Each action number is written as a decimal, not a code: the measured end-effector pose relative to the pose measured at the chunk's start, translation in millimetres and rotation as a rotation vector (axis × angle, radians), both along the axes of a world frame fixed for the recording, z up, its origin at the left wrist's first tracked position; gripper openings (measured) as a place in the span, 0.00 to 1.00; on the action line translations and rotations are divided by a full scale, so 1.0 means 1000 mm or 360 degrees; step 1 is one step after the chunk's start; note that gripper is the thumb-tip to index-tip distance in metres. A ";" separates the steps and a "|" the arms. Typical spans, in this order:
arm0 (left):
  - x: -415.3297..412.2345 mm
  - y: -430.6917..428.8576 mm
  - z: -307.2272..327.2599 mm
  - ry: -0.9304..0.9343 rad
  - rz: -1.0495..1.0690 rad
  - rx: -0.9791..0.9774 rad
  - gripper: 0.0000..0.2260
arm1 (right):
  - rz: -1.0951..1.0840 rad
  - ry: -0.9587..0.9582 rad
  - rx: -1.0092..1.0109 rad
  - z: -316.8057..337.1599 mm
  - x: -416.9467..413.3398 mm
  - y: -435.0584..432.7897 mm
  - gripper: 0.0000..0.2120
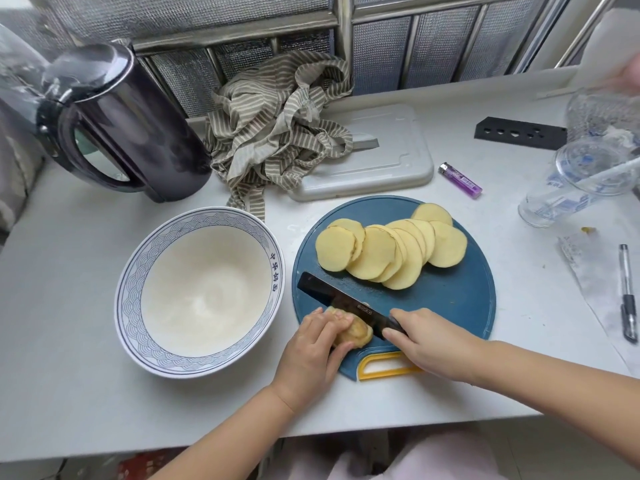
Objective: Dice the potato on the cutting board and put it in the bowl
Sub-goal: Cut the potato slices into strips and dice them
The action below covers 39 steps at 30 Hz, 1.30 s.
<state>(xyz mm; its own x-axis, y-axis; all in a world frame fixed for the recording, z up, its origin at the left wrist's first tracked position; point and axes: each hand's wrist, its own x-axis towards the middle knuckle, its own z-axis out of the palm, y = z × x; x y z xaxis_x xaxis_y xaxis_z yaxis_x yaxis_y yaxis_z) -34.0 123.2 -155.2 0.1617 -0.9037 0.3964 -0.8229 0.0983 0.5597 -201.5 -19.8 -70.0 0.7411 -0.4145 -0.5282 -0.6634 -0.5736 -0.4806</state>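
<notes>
On the near edge of the round blue cutting board (450,299), the left hand (311,344) holds the uncut end of the potato (355,332). Its fingers are curled over the top and its thumb presses the near side. The right hand (429,344) grips the dark knife (332,296) where the handle meets the blade, fingers wrapped tight. The blade lies against the right, far side of the potato piece, with its tip pointing far-left.

On the far half of the board, round potato slices (391,251) lie in an overlapping fan. None of them are diced.

The bowl (128,282), white with a blue wave rim, sits on the table (69,271) just left of the board; its plain white inside shows right to the bottom.

Far left stands a dark kettle (138,126) with its lid shut, so its contents are hidden. At the right edge a clear plastic cup (568,192) lies tilted, and what it holds cannot be told. Beyond the board, a striped cloth (277,126) is heaped partly over a grey tray (398,161).
</notes>
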 end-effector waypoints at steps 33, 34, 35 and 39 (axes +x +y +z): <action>-0.003 0.003 -0.001 -0.0112 0.0076 0.0008 0.15 | -0.0135 -0.0162 0.0133 0.009 -0.053 0.003 0.15; -0.003 0.003 -0.002 -0.0125 0.0080 0.0006 0.16 | -0.0133 -0.0161 0.0139 0.009 -0.052 0.002 0.14; -0.004 0.003 -0.002 -0.0133 0.0085 0.0005 0.16 | -0.0136 -0.0167 0.0148 0.009 -0.052 0.002 0.14; -0.004 0.003 -0.002 -0.0151 0.0094 0.0008 0.16 | -0.0217 -0.0242 0.0184 0.008 -0.053 0.001 0.15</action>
